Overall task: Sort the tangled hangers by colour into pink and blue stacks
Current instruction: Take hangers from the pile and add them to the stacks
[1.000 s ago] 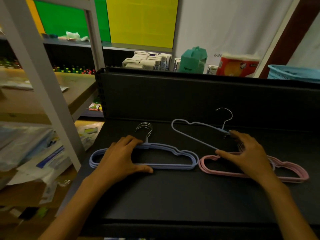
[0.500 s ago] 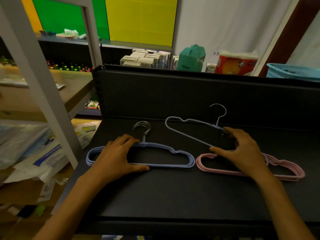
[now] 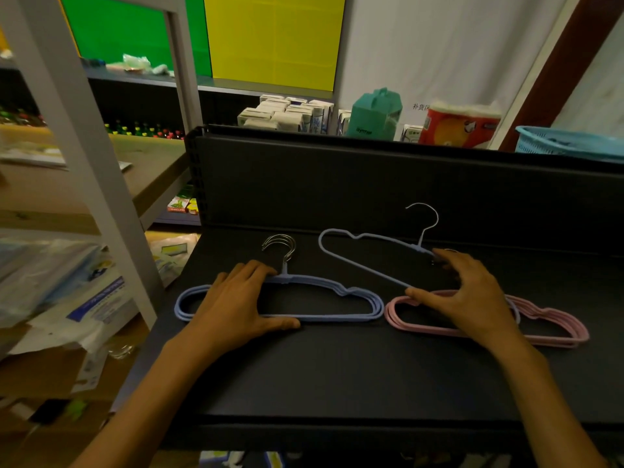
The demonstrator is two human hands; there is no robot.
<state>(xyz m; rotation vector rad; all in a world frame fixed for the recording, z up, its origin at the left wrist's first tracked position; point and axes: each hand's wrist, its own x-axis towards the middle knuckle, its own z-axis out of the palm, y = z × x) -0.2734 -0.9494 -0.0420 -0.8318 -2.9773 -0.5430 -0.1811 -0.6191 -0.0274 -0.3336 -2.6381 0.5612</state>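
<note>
Left hand: the left hand (image 3: 236, 305) lies flat with fingers spread over the blue stack (image 3: 337, 298), fingertips at the neck below the hooks, thumb stretched along the lower bar.
Right hand: the right hand (image 3: 466, 298) holds a single blue hanger (image 3: 358, 258), thumb on its lower bar and fingers curled over the top near the hook's base.
Single hanger: it tilts up off the surface, its left end raised, its right part over the pink stack (image 3: 553, 327).
Blue stack: several hangers lie nested flat, metal hooks (image 3: 282, 246) bunched and pointing away from the person.
Pink stack: it lies flat just right of the blue stack, the ends nearly touching, partly under the right hand.
Surface: a black shelf (image 3: 337, 373) with a black back panel (image 3: 371, 184) standing behind it.
Room: beyond the panel are small cartons (image 3: 287, 113), a teal box (image 3: 374, 114), a red pack (image 3: 459, 125) and a blue basket (image 3: 570, 143); green and yellow panels (image 3: 273, 38) fill the wall; a grey shelving post (image 3: 77, 136) and papers (image 3: 60, 292) stand at the left.
</note>
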